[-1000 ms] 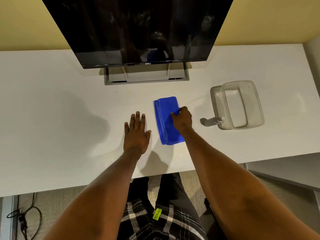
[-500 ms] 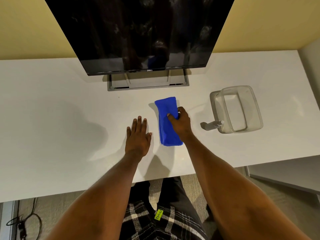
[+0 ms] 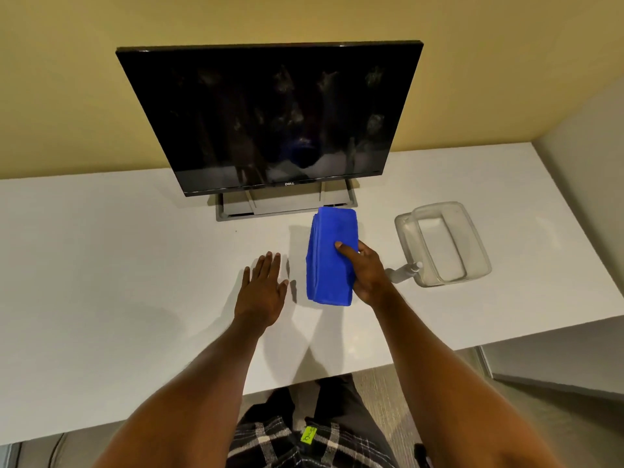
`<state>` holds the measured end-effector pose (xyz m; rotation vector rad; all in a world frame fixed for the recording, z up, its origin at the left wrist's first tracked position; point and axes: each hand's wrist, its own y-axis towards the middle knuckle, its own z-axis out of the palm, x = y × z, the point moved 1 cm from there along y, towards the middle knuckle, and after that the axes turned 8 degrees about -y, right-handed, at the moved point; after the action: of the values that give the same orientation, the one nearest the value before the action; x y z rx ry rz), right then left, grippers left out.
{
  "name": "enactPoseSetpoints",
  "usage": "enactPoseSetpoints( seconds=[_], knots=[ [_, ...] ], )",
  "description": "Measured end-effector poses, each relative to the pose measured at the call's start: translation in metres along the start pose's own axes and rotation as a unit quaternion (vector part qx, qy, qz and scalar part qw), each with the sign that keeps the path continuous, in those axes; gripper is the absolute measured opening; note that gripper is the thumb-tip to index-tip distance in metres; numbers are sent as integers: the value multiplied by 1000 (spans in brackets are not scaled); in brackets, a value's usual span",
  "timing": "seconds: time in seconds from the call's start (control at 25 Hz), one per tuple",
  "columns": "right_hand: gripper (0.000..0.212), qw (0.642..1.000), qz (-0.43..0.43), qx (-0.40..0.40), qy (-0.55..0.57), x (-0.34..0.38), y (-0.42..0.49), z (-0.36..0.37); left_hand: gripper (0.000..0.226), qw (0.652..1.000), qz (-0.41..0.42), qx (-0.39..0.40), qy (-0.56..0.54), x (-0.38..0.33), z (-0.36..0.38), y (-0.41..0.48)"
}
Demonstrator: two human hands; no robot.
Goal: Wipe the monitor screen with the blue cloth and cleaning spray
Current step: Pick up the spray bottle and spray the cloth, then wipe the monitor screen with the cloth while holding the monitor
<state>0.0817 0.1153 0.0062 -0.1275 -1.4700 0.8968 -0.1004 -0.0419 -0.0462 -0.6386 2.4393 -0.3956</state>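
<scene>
A black monitor stands at the back of the white desk, its dark screen marked with smudges. My right hand grips a folded blue cloth by its right edge, thumb on top, lifted above the desk in front of the monitor stand. My left hand rests flat on the desk with fingers straight, just left of the cloth. A small spray bottle lies on its side to the right of my right hand, against a clear container.
A clear plastic container sits on the desk at the right. The grey monitor stand base lies under the screen. A yellow wall rises behind, and a white side panel closes the far right. The desk's front edge is near my legs.
My right hand has raised the blue cloth off the desk and toward the monitor. The view has tilted up, showing the whole screen. My left hand stays flat.
</scene>
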Motion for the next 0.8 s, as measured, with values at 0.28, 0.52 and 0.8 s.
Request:
enactPoseSetpoints(
  seconds=[0.28, 0.52, 0.8],
  knots=[
    [38, 986, -114, -25, 117, 83, 0, 7, 67, 978, 106, -177, 34, -44, -101, 37],
    [34, 964, -183, -155, 113, 179, 13, 6, 65, 926, 191, -310, 98, -107, -200, 66],
    [39, 933, -264, -242, 28, 239, 28, -6, 67, 902, 193, -367, 120, -154, -277, 100]
  ],
)
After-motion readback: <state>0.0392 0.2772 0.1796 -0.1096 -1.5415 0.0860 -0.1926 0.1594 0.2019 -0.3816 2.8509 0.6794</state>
